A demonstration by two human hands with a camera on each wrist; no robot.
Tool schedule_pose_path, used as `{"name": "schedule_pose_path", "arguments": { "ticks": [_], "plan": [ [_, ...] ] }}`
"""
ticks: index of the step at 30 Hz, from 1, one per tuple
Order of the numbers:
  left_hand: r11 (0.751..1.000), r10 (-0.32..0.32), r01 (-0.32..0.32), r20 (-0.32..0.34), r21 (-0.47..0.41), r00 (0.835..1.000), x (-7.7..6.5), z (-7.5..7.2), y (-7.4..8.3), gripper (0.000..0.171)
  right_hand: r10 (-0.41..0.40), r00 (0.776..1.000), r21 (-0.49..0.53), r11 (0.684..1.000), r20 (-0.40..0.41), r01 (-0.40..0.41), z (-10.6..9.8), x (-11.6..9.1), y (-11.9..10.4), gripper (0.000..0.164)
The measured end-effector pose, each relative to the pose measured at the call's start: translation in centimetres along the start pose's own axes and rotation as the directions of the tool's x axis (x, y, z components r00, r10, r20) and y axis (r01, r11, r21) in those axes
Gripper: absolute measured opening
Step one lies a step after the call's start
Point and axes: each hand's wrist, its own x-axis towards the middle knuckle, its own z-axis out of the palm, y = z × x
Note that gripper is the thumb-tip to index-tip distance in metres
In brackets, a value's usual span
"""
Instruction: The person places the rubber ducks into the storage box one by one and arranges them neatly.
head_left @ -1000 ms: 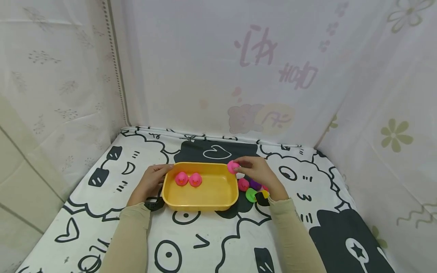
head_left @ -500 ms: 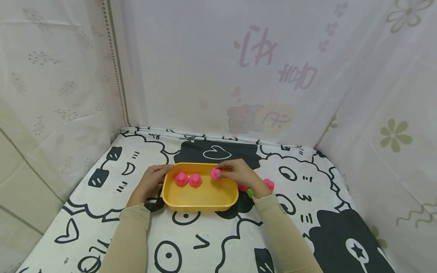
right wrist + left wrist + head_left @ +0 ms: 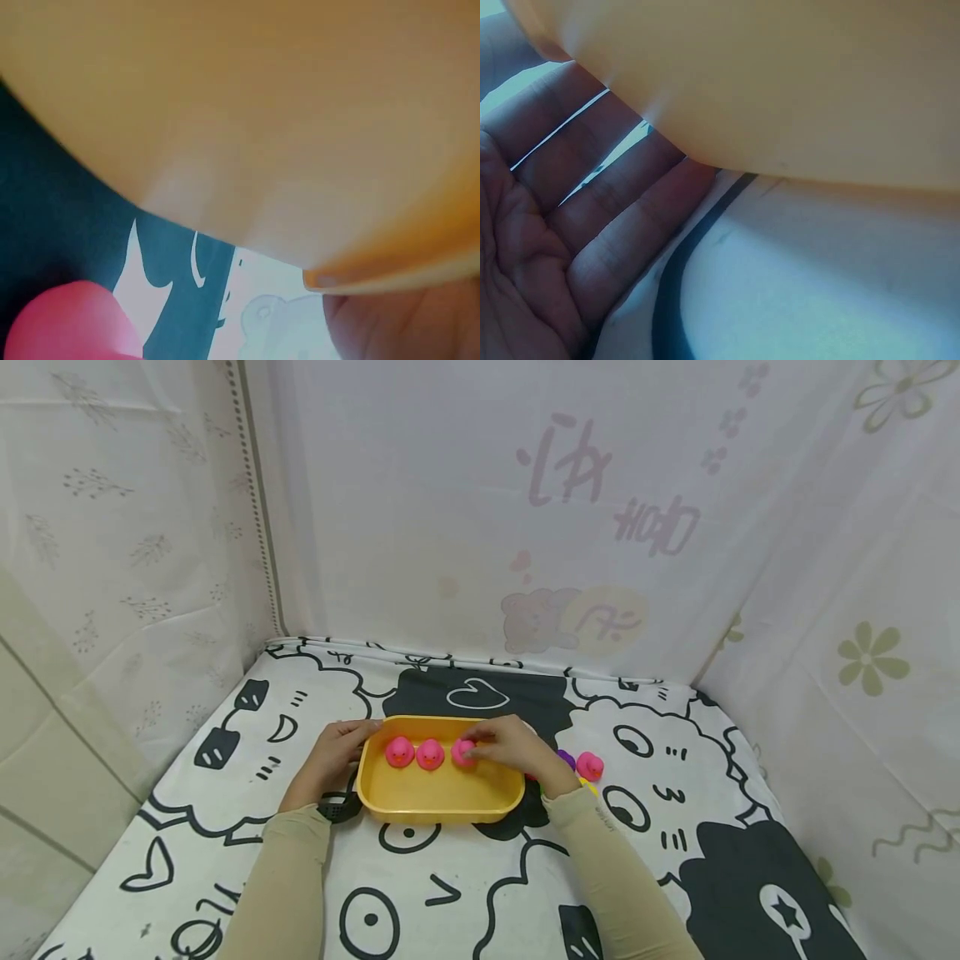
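Observation:
My right hand (image 3: pixel 513 747) reaches over the right side of a yellow plastic tray (image 3: pixel 435 806) and pinches a pink rubber duck (image 3: pixel 461 752) between thumb and fingers. Left of it, two more pink ducks, one at the left (image 3: pixel 399 752) and one in the middle (image 3: pixel 430 754), sit side by side in the tray, facing me. My left hand (image 3: pixel 336 756) rests at the tray's left end; in the left wrist view its straight fingers (image 3: pixel 630 232) touch the outer wall. The tray wall (image 3: pixel 247 135) hides the right fingertips in the right wrist view.
Beyond the tray's right end lie loose ducks on the patterned cloth: a pink one (image 3: pixel 590 767), a purple one (image 3: pixel 566 760) and others mostly hidden by my right forearm. Printed curtains (image 3: pixel 420 527) enclose the table at the back and sides.
My right hand has carried the pink duck left from the tray's right rim to a spot inside, beside the other two. The left hand and the tray have stayed put.

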Motion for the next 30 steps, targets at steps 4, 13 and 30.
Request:
{"name": "schedule_pose_path", "arguments": {
  "ticks": [4, 13, 30],
  "plan": [
    [1.0, 0.003, -0.003, 0.003, 0.007, 1.0, 0.0, 0.0, -0.1, 0.066, -0.015, 1.0, -0.028, 1.0, 0.003, 0.015, 0.2, 0.1, 0.0, 0.029],
    [1.0, 0.003, -0.003, 0.003, 0.008, 1.0, 0.1, 0.0, -0.2, 0.068, -0.047, 0.999, -0.095, 0.994, 0.019, 0.048, 0.7, 0.5, 0.0, 0.025],
    [1.0, 0.017, -0.017, 0.006, 0.021, 1.0, 0.1, -0.1, -0.2, 0.069, -0.012, 0.999, -0.149, 0.989, 0.042, 0.018, 1.1, 0.5, -0.2, 0.028]
  ]
}}
